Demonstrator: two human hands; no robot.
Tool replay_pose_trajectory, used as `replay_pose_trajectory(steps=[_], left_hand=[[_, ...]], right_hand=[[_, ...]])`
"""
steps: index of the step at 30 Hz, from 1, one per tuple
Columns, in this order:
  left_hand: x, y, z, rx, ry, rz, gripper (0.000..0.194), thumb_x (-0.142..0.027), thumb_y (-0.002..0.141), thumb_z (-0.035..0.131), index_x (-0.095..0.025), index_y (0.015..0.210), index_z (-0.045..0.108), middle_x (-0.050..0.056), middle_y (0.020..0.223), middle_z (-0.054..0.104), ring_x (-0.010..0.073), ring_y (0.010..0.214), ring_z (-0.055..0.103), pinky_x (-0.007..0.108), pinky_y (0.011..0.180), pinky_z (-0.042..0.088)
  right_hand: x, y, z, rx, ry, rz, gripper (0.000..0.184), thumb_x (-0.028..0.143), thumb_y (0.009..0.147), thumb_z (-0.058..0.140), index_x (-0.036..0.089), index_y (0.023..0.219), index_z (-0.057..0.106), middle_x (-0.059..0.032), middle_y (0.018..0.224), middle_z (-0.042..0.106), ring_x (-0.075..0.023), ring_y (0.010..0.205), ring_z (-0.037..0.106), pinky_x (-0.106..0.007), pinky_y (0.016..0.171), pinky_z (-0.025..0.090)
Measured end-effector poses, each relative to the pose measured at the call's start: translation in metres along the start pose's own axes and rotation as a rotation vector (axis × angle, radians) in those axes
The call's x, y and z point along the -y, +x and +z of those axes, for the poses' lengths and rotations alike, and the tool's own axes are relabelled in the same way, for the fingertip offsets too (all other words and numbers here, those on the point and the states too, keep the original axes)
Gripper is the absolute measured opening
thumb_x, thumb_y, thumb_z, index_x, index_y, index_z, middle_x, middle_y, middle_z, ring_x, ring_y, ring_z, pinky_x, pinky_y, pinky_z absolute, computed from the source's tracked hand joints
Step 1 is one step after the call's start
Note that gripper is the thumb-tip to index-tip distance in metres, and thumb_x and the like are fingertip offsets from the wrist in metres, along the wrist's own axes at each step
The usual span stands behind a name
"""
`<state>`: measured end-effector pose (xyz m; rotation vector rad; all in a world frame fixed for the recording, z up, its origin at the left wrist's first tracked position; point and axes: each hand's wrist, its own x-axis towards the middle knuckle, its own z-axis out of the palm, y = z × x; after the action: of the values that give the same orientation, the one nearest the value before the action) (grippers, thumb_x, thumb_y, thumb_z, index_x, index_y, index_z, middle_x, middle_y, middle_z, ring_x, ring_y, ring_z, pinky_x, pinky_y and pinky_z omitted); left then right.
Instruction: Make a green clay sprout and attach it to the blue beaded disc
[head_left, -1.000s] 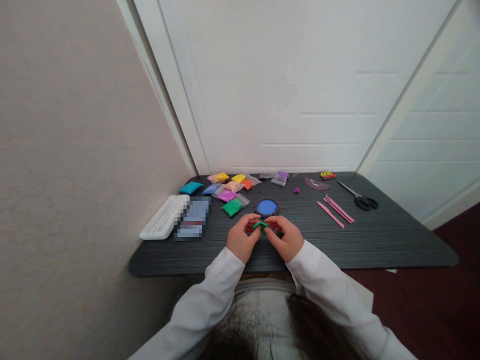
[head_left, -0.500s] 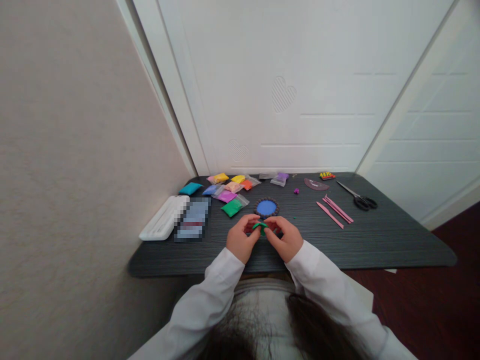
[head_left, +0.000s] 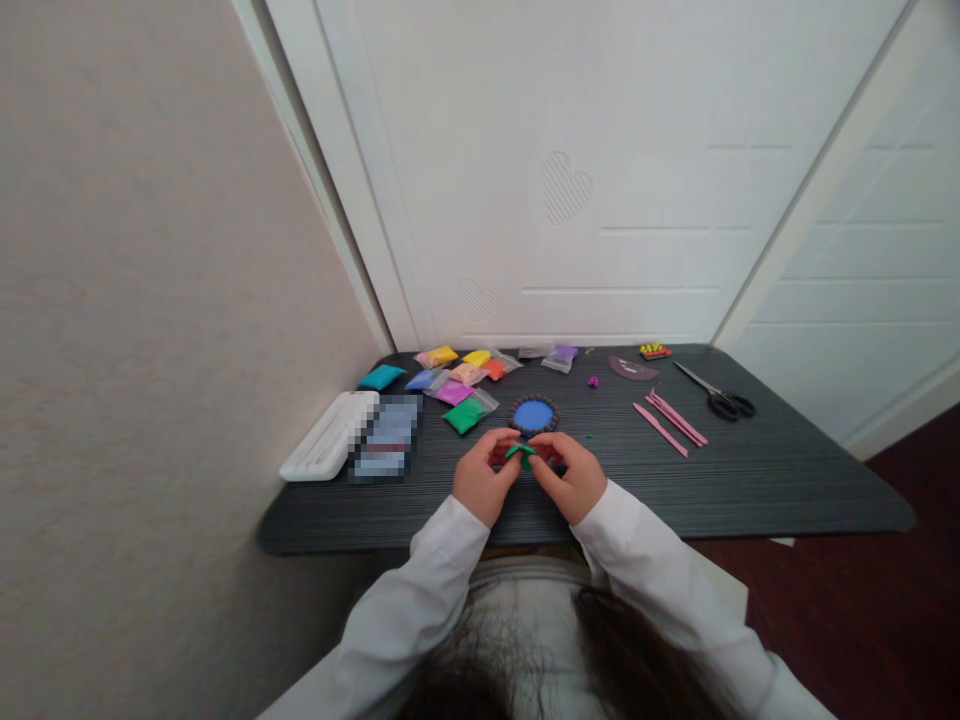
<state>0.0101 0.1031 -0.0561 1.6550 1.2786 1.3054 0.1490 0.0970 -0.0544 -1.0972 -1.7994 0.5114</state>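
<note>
Between my fingertips is a small piece of green clay (head_left: 521,452), thin and bent in an arch. My left hand (head_left: 486,475) pinches its left side and my right hand (head_left: 570,475) its right, both just above the front part of the table. Fingers partly hide the piece. Right behind my hands lies a blue disc (head_left: 534,415) with a dark brown beaded rim. A green bag of clay (head_left: 465,415) is to the left of the disc, and a tiny green bit (head_left: 589,436) rests to the right.
Several coloured clay bags, among them a teal packet (head_left: 382,377), lie at the back left. A white tray (head_left: 330,437) and a blurred-out flat item (head_left: 388,437) are at left. On the right are pink tools (head_left: 667,425), scissors (head_left: 724,400), a translucent half-round piece (head_left: 632,369) and a purple lump (head_left: 593,382).
My hands stay in the same place, pinching the green clay. The clay's arch looks slightly different from a second ago; the things on the table have not moved.
</note>
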Motion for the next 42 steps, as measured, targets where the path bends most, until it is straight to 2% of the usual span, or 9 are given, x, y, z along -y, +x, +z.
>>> replay_pose_trajectory(steps=[42], left_hand=[[-0.0013,-0.0012,-0.0013,-0.014,0.017,0.014,0.024,-0.019,0.068,0.054,-0.018,0.092,0.055,0.002,0.083,0.063,0.0141,0.076,0.060,0.027,0.070,0.048]], right_hand=[[0.0013,-0.0004,-0.0005,-0.003,0.006,-0.016,0.021,0.019,0.072,0.050,0.019,0.092,0.056,-0.0027,0.078,0.059,-0.0127,0.068,0.053,-0.026,0.063,0.044]])
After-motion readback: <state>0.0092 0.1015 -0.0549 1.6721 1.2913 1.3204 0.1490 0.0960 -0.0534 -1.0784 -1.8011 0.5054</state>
